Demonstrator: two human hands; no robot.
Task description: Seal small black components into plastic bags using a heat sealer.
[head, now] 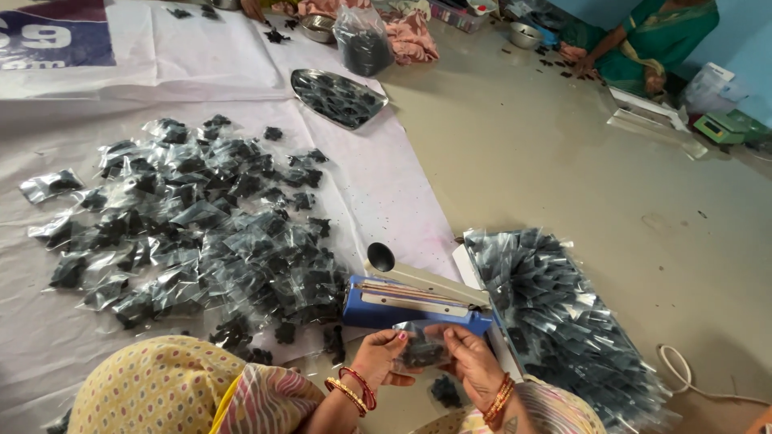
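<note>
Hands work at a blue heat sealer (418, 301) on the floor: left hand (378, 358) and right hand (474, 362) each pinch a side of a small clear pouch (422, 347) of dark pieces, held just below the sealer's raised arm. By my reading, sealing comes next, needing the pouch mouth flat across the bar. Sealed pouches (201, 233) crowd the left, unsealed stock (563, 321) the right; bare floor lies beyond.
</note>
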